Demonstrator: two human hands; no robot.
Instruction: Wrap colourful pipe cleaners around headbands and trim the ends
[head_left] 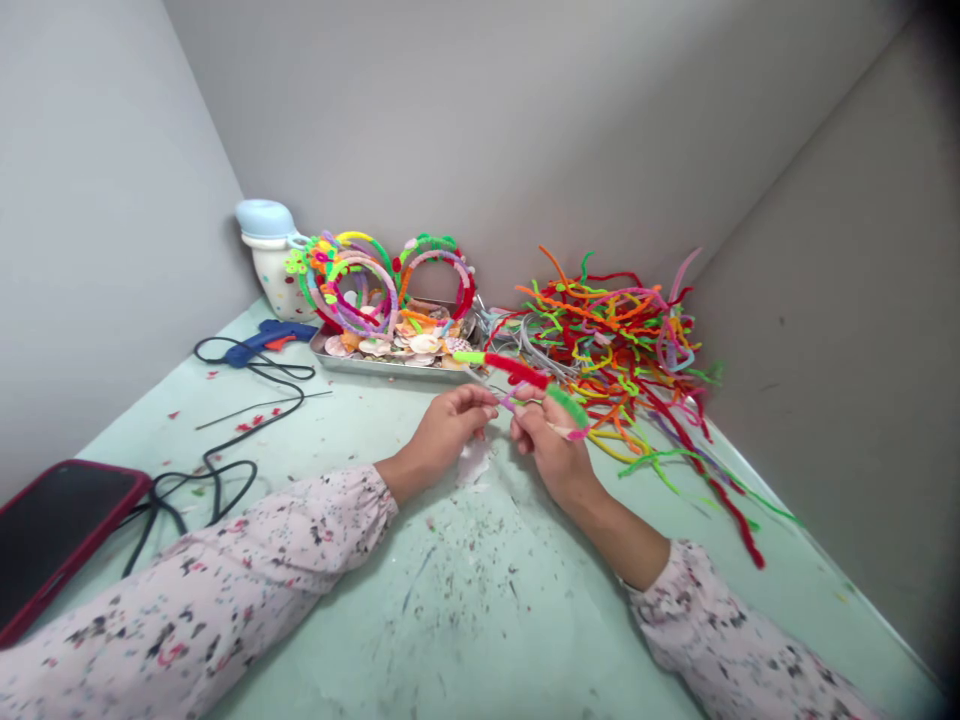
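In the middle of the head view, both hands meet above the table (480, 600). My right hand (556, 455) grips a thin headband wrapped in pipe cleaner (517, 370), with yellow-green, red, green and pink stretches along its curve. A short purple pipe cleaner (512, 401) runs from the right fingertips toward the left ones. My left hand (450, 428) is closed in a pinch on the purple pipe cleaner's end; the exact contact is small and partly hidden. Beneath the hands lies a pale scrap (474, 462).
Wrapped headbands (390, 290) stand on a metal tray (397, 370) holding shells. A pile of pipe cleaners (622, 330) spreads at right. At left are a lidded cup (274, 275), a blue glue gun (262, 340), its black cable (217, 455) and a red-cased phone (67, 540). Grey walls enclose the table.
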